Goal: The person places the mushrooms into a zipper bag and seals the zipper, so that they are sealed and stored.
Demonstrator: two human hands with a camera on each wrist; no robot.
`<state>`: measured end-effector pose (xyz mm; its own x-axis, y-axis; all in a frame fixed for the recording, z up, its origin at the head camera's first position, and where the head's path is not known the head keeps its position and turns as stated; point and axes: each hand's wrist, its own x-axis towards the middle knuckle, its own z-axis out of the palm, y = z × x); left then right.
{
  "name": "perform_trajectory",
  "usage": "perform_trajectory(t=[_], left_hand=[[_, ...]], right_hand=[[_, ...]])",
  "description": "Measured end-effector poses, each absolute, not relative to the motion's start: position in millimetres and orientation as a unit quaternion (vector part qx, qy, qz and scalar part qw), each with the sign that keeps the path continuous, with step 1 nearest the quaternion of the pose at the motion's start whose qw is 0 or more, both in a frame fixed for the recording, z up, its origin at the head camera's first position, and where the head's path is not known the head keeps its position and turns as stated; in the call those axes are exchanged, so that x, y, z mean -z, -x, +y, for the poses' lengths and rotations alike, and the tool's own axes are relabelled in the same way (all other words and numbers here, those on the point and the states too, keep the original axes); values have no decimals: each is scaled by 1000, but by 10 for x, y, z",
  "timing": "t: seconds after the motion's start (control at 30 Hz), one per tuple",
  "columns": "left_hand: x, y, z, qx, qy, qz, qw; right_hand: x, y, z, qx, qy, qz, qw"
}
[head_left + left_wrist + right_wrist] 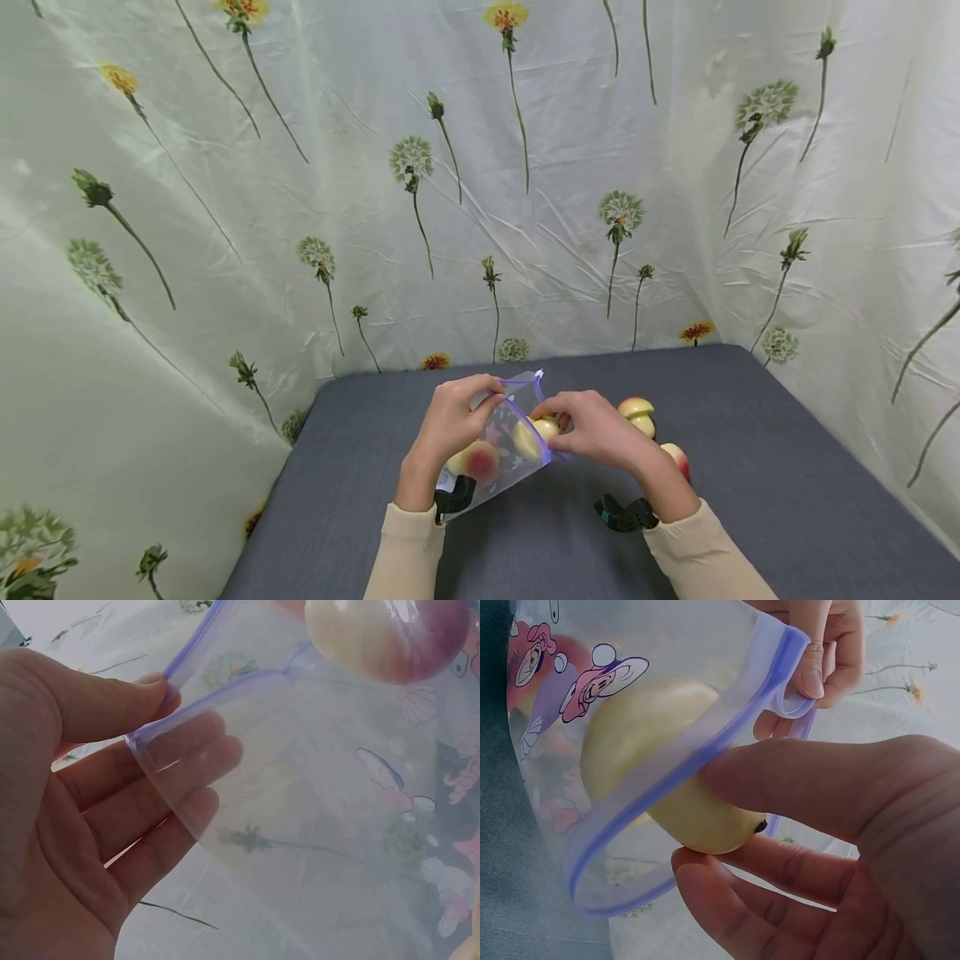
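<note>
A clear zip bag [506, 486] with a purple zip edge and pink cartoon prints hangs open at its mouth between both hands. My left hand [453, 421] pinches the zip edge at one corner between thumb and forefinger, the other fingers behind the film. At the mouth, my right hand [600, 429] holds a pale yellow pear [705, 817] between thumb and fingers. Most of the pear lies inside the bag, its dark tip at the fingers. Deeper in the bag sits a red and yellow peach [478, 461], seen through the film.
Right of the bag on the dark grey tabletop [360, 467] lie a red and yellow fruit [634, 407], a yellowish one [643, 426] touching it, and another red and yellow fruit [677, 458] partly behind the right wrist. A dandelion-print curtain [465, 250] stands behind the table.
</note>
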<state>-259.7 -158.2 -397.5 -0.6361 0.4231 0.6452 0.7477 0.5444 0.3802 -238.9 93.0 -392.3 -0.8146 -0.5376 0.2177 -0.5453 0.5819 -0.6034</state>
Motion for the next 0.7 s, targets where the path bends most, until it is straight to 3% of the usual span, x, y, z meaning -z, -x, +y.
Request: perform_trajectory(t=[0.7], left_hand=[[3988, 2605, -1554, 328, 366, -828, 269]], right_hand=[[3857, 2355, 1103, -364, -273, -890, 28]])
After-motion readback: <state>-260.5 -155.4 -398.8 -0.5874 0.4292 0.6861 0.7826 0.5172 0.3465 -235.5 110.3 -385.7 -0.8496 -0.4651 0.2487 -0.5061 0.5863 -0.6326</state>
